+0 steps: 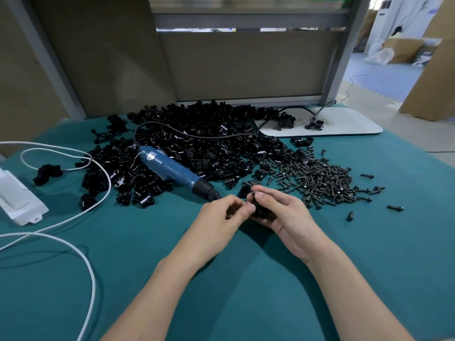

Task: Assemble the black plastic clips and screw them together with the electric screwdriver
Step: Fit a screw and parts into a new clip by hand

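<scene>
Teal cloth (246,286) covers the whole worktable. On its far half lies a broad pile of black plastic clips (202,134), reaching back to the grey partition. To the right of the pile a flatter heap of dark screws (317,178) spreads out, with a few strays well apart near the right edge. A white board (349,125) sits at the far right with a few clips on it. The blue electric screwdriver (172,169) lies tilted against the pile's front, its black tip pointing at the hands and its black cord looping back over the clips.

In front of it, the right hand (283,212) curls round a single black clip (262,210), thumb pressed on top. The left hand (221,217) pinches the same clip's left side with thumb and bent fingers; motion blur hides the finer detail.
</scene>
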The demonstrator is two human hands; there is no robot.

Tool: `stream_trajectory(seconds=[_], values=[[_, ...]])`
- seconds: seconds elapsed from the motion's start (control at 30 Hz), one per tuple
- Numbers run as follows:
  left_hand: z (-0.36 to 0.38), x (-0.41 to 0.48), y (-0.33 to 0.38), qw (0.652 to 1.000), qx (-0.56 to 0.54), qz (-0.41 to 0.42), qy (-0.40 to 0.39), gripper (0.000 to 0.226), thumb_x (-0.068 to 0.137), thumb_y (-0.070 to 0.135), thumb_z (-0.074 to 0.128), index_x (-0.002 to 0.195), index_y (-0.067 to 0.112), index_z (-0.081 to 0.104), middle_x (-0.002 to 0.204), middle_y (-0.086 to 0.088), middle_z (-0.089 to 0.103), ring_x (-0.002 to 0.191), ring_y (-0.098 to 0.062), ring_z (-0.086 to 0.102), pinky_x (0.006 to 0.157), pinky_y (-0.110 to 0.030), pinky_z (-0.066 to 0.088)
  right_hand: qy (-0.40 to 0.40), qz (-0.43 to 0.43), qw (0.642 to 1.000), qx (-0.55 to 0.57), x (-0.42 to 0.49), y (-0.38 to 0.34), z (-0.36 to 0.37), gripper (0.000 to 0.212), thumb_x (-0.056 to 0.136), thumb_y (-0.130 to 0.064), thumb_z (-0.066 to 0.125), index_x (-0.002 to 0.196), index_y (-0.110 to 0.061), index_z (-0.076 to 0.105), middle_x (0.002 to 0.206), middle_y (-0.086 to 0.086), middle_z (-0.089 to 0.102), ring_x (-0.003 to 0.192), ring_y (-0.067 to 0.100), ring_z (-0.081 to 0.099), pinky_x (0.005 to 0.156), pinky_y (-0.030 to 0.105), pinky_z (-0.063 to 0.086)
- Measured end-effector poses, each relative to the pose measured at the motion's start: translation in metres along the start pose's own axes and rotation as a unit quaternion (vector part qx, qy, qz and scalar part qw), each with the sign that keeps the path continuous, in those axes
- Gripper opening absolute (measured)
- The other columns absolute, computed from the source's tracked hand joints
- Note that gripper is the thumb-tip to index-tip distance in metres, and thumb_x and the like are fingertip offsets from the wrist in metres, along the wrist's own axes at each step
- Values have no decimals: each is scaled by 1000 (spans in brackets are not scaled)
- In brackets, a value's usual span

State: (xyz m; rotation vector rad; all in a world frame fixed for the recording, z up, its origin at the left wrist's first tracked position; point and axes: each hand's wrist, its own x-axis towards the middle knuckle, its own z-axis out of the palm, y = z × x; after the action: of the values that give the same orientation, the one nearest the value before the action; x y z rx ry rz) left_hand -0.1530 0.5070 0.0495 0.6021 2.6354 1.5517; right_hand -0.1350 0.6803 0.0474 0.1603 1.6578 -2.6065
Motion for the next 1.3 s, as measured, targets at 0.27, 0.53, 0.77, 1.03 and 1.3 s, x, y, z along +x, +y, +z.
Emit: stream_trajectory(seconds=[0.27, 0.53, 0.77, 1.03, 1.3], values=[[1, -2, -3, 994, 70, 85, -1, 5, 96, 25, 68, 95, 28, 64, 90, 22, 64, 87, 8, 57, 72, -5, 38, -8, 7, 1000, -10, -1, -1, 0, 40, 75, -21, 76, 113, -8, 74, 105, 11, 78, 95, 20, 75, 77, 30, 62], [4, -7, 0, 967, 137, 216, 3, 28, 90, -6, 57, 87, 22, 61, 107, 19, 51, 110, -1, 51, 87, -20, 44, -14, 37, 999, 18, -2, -6, 0, 42, 77, -21, 75, 115, -3, 73, 105, 14, 78, 91, 20, 75, 75, 34, 63], [-17, -7, -2, 979, 47, 85, 180, 33, 98, 4, 49, 90, 35, 55, 108, 16, 57, 99, 4, 58, 79, -4, 39, -5, 51, 988, 142, -2, -8, -3, 23, 81, -16, 75, 96, 0, 80, 103, 19, 75, 91, 27, 74, 74, 37, 64], [-53, 16, 20, 977, 20, -88, 195, 5, 101, 32, 53, 99, 29, 57, 92, 8, 68, 81, -14, 69, 69, -35, 56, 12, 54, 984, 171, -3, -10, -2, 18, 78, -17, 77, 85, -2, 83, 106, 19, 76, 95, 29, 76, 76, 37, 65], [16, -3, 16, 999, -19, 17, 20, 12, 98, 20, 65, 103, 31, 66, 92, 20, 70, 78, 5, 62, 71, -11, 46, 12, 20, 996, 82, -2, -5, 0, 20, 77, -21, 77, 93, -10, 83, 105, 15, 77, 93, 23, 76, 74, 33, 62]])
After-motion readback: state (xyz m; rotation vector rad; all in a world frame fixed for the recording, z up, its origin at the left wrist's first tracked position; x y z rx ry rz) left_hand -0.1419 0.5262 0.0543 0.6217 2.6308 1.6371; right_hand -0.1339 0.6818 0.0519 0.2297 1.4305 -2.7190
